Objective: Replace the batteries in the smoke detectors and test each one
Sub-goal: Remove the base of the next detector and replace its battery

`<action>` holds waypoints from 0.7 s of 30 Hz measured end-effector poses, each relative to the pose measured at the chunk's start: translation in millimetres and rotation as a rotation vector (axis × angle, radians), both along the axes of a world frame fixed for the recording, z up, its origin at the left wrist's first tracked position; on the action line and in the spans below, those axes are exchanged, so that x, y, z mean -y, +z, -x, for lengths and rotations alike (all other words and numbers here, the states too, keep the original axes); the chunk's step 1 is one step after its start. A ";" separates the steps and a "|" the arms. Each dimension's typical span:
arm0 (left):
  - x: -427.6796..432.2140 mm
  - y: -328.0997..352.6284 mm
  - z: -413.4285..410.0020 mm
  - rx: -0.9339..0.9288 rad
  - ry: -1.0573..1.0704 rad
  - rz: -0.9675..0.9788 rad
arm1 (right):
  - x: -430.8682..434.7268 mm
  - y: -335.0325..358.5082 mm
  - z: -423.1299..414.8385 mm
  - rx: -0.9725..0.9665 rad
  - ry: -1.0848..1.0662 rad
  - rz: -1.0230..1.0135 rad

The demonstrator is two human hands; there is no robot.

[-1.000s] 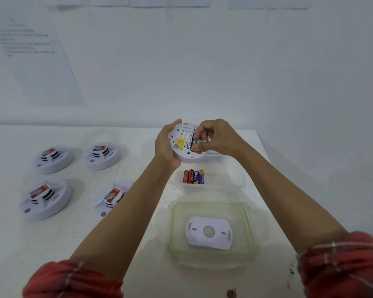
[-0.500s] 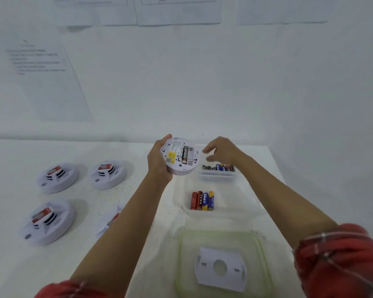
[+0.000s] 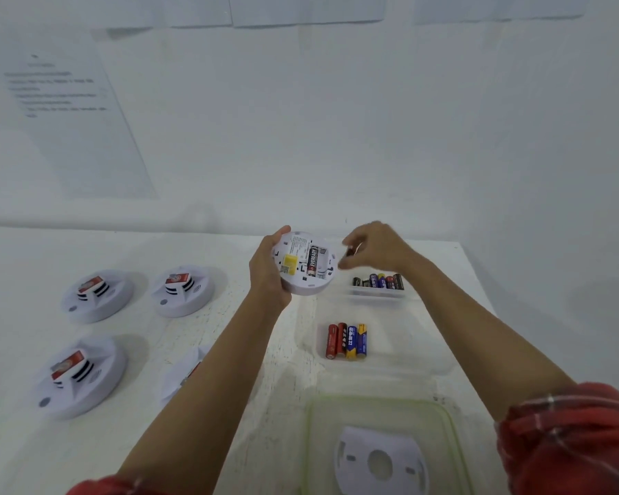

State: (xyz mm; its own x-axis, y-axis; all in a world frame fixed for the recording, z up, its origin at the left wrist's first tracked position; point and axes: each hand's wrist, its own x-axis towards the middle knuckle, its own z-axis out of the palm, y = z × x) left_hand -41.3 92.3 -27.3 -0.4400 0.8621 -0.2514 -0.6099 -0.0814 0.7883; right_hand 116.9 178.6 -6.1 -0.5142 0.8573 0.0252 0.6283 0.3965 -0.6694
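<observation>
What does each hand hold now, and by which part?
The left hand grips the smoke detector by its left rim. The right hand pinches in its fingertips a small dark thing, likely a battery; where on it is too blurred to tell.

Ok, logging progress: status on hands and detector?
Left hand grips smoke detector, back up. One Eveready battery seated. Right hand pinches small dark item, likely battery. Nothing between them.
</observation>
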 end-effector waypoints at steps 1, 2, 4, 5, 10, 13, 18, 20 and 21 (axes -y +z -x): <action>0.3 0.2 0.2 0.011 0.001 -0.004 | 4.2 8.4 -4.3 -0.139 -0.059 0.003; 0.3 -0.1 0.7 0.015 0.001 -0.009 | 9.3 15.7 -7.6 -0.262 -0.096 0.016; 1.2 -0.1 -0.3 0.013 -0.016 -0.021 | 24.5 25.9 -8.4 -0.372 -0.084 0.020; 1.5 0.4 -1.7 0.016 -0.035 -0.020 | 33.3 28.1 -6.0 -0.363 -0.053 0.005; 5.6 1.4 -8.7 0.037 -0.139 -0.026 | 58.7 25.0 1.0 -0.200 0.068 -0.176; 13.8 4.8 -12.8 0.081 -0.193 -0.029 | 69.5 24.4 -1.2 -0.184 0.093 -0.242; 24.4 5.9 -20.6 0.075 -0.160 -0.045 | 86.4 26.2 -8.5 -0.126 -0.002 -0.314; 31.3 9.0 -24.2 0.087 -0.156 -0.056 | 93.0 26.0 -12.1 -0.097 -0.040 -0.318; 32.5 7.4 -24.4 0.102 -0.173 -0.059 | 96.8 25.5 -13.7 -0.087 -0.052 -0.321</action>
State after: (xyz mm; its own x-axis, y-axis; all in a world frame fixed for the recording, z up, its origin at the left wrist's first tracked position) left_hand -16.9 59.8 -19.9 -0.2594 0.9371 -0.2335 -0.6950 -0.0133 0.7189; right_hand 130.5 81.9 19.3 -0.4541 0.8235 0.3401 0.5992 0.5648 -0.5674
